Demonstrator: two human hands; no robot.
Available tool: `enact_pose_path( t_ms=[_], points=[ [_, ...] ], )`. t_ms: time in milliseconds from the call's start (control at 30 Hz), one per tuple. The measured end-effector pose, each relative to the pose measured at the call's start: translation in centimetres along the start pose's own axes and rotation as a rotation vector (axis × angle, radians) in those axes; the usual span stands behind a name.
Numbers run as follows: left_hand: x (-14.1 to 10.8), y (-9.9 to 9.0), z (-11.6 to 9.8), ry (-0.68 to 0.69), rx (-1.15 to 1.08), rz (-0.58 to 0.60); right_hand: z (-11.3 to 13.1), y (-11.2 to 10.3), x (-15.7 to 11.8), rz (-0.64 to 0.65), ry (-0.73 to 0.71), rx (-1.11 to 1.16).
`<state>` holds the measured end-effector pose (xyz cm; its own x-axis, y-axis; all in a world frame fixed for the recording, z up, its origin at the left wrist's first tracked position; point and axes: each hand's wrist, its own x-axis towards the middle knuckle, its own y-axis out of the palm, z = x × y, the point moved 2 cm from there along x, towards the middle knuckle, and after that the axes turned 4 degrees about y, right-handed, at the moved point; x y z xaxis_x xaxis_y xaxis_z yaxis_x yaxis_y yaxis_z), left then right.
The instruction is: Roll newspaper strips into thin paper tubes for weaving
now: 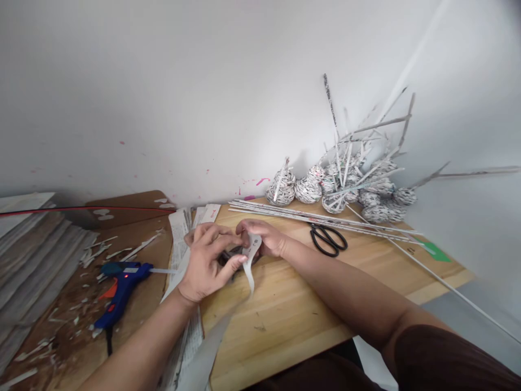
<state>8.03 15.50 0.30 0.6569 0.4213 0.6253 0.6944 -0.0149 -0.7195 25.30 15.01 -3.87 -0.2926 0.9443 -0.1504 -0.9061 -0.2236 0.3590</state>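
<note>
Paper [249,274] is pinched by the left hand [207,263] and right hand [266,239], near the left edge of the desk [285,309]. Scissors [328,240] lie near its back edge.

We saw smooth, pale-grained wood on the tabletop [280,309] at lower centre, smooth blue plastic on the glue gun [125,290] at left, and rough, ridged paper weaving on the bundles [308,190] at right.
</note>
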Motion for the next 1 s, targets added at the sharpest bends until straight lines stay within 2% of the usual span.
enact_pose_path(
  t_ms=[100,233,367,533,600,667,733,833,900,933,1000],
  points=[
    [-0.1,-0.2,-0.2,-0.048,-0.008,-0.043,0.6,0.7,-0.3,-0.122,-0.19,0.031],
    [-0.3,0.3,-1.4,-0.195,-0.16,0.016,1.3,2.3,-1.5,-0.179,-0.352,0.019],
    [-0.3,0.6,-1.5,-0.377,-0.284,-0.001,1.8,2.9,-2.0,-0.211,-0.352,0.087],
    [-0.3,1.0,0.0,-0.515,-0.573,-0.075,1.0,1.7,-0.7,-0.296,-0.287,0.285],
    [-0.2,0.9,0.4,-0.62,-0.766,-0.146,0.5,1.1,-0.2,-0.379,-0.262,0.194],
    [0.0,0.6,0.5,-0.724,-0.994,-0.23,0.1,1.2,-0.3,-0.437,-0.284,-0.104],
    [0.3,0.2,0.4,-0.788,-1.184,-0.293,-0.1,2.1,-0.7,-0.353,-0.382,-0.543],
    [0.8,-0.4,0.2,-0.788,-1.333,-0.339,-0.8,3.9,-1.5,0.003,-0.521,-0.969],
    [0.9,-0.6,0.2,-0.778,-1.37,-0.356,-1.3,4.5,-1.8,0.199,-0.547,-1.083],
    [1.0,-0.6,0.2,-0.777,-1.377,-0.359,-1.5,4.6,-1.8,0.241,-0.539,-1.086],
    [1.0,-0.6,0.4,-0.778,-1.376,-0.362,-1.6,4.1,-1.6,0.161,-0.517,-1.015]
  ],
)
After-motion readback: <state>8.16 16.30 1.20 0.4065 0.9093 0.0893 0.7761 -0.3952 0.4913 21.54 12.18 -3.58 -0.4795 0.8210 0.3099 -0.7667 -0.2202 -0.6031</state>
